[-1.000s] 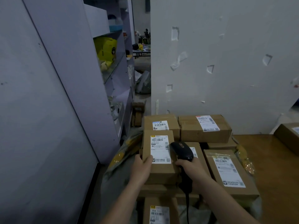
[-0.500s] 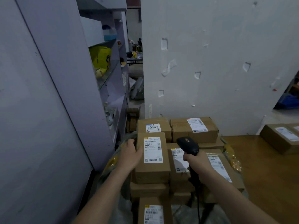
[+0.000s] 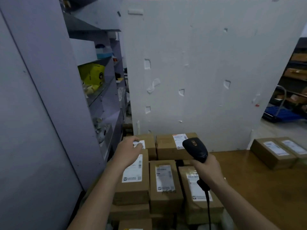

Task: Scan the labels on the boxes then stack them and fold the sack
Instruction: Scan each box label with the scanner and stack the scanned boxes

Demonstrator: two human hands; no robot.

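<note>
The left hand (image 3: 127, 152) is over the far end of the front-left box (image 3: 131, 191). Its fingers are loosely bent and hold nothing, and the fingertips reach over the label of the rear-left box (image 3: 150, 141). From this angle I cannot tell whether the palm touches the cardboard.

The right hand (image 3: 206, 170) is wrapped firmly around the handle of the black scanner (image 3: 195, 149). The scanner head rises above the fist and stands in front of the rear-right box (image 3: 167, 150). Its cable (image 3: 208, 209) hangs from the handle down across the right box (image 3: 183, 196).

The boxes are of brown cardboard, and each one has a white printed label on top. Three lie close side by side in the front row, with the middle box (image 3: 166, 205) between the other two. The two rear boxes stand just behind them, against the white wall (image 3: 199, 72).

Two more labelled boxes (image 3: 272, 155) sit together on the wooden table (image 3: 265, 193), well apart from the pile.

The left hand covers part of two labels, and the scanner covers a corner of the rear-right box. The print on all labels is too blurred to read. Lower boxes under the front row show only their edges, and one at the bottom (image 3: 135, 224) is cut off by the frame.
</note>
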